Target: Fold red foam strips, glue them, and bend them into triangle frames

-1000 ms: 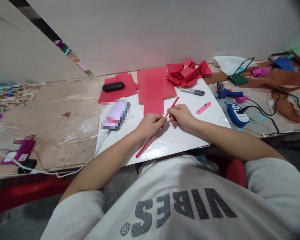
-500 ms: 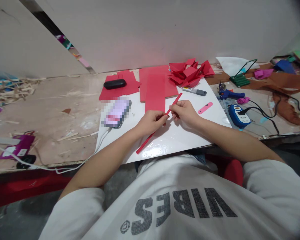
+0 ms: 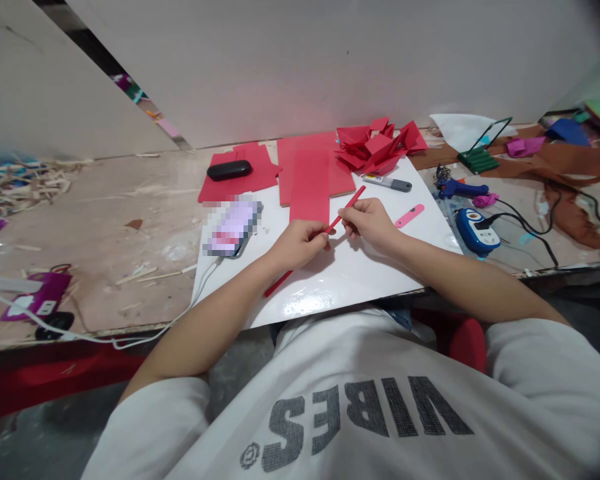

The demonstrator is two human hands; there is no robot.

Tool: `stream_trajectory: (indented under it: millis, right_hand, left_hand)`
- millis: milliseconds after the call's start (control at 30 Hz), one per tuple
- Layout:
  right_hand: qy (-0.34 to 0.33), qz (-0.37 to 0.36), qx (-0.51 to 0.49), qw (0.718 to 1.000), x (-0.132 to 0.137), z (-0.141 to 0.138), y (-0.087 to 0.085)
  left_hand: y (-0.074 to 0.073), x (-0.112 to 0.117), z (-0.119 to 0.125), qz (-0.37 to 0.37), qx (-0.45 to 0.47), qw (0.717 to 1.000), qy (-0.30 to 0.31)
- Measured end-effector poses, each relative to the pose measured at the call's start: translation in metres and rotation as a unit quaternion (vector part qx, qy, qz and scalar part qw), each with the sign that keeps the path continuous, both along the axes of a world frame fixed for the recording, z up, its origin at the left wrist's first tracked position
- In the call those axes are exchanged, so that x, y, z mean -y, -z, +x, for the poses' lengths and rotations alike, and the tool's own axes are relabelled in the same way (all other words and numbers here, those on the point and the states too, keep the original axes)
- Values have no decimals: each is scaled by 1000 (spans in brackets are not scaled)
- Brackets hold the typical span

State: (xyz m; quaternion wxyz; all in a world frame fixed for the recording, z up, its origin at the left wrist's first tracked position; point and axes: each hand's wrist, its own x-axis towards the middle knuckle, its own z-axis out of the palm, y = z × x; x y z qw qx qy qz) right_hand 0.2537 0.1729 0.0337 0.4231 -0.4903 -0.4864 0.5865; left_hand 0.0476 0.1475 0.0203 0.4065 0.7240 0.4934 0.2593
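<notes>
A narrow red strip (image 3: 279,285) slants across the white board (image 3: 360,280), pinched in both hands. My left hand (image 3: 304,243) is closed on its middle, thumb on top. Close to its upper end, my right hand (image 3: 369,223) holds it between thumb and fingers. The strip's lower end sticks out below my left hand, and part of it is hidden under that hand. Just beyond the hands, a wide red band (image 3: 310,193) lies over a stack of red sheets (image 3: 343,180).
A phone (image 3: 235,227) on a white cable lies left, with a black case (image 3: 229,170) on red sheets behind. Folded red pieces (image 3: 380,147), a grey cutter (image 3: 387,182) and a pink cutter (image 3: 410,216) sit right. Beyond are a blue glue gun (image 3: 460,189) and a blue power socket (image 3: 479,232).
My left hand has slid slightly down-left along the strip. The strip lies at a shallower slant, its lower end shifted left and up. My right hand has barely moved.
</notes>
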Motion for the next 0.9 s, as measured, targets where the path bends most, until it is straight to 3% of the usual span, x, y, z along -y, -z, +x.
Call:
stream_trajectory:
  millis: [467,600,700,767,833,900]
  right_hand:
    - [-37,-36,-32,998,-1,0,14]
    - [-22,26,-37,999,-6,5,12]
    - [26,151,-11,988,-6,13,-5]
    - [44,228,19,972,5,19,-29]
    - [5,262,72,962,27,22,-60]
    - [-90,221,136,961,60,24,-87]
  left_hand:
    - [4,0,2,24,-23,999,-25]
    - [2,-5,-2,10,36,997,-65]
    - [1,-18,-19,25,77,987,-137]
    - [2,-32,-34,63,82,977,-187]
    - [4,-47,-47,69,68,971,-219]
    - [6,-59,-57,39,60,969,-238]
